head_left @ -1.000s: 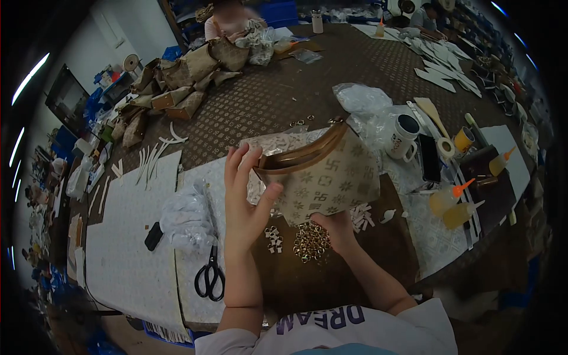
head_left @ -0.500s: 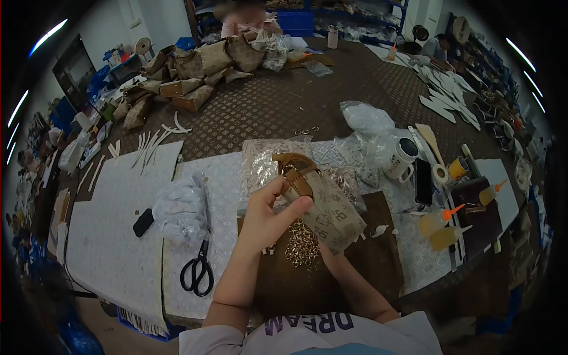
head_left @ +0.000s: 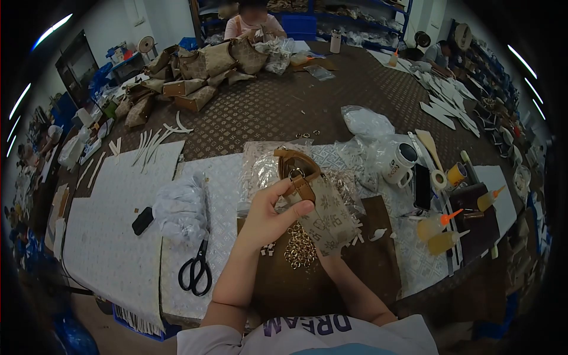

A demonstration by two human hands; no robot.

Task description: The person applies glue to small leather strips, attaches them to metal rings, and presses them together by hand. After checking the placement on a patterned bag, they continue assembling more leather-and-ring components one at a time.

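You held the small patterned bag (head_left: 331, 225) up in front of you, above the table (head_left: 260, 112), tilted, with its brown tab (head_left: 305, 189) and metal ring (head_left: 296, 174) in view. Your left hand (head_left: 272, 216) was clamped on the bag, thumb and forefinger pinching it at the tab. Your right hand (head_left: 329, 261) was at the bag's lower end and mostly hidden by it, so I could not tell how its fingers were set.

The step in hand looked like inspecting or positioning the part around the tab. As I judged it, the next move called for a firm left pinch there and support at the bag's lower end, so that the ring could be reached without the bag swinging.

Just left of the bag's lower end lay a pile of rings (head_left: 300, 249). Scissors (head_left: 195, 276) and a plastic-wrapped bundle (head_left: 180, 207) lay well to the bag's left. To its right were a mug (head_left: 397, 168), a phone (head_left: 422, 186) and bottles of yellow liquid (head_left: 447, 242). Far beyond it was a heap of other bags (head_left: 213, 61).
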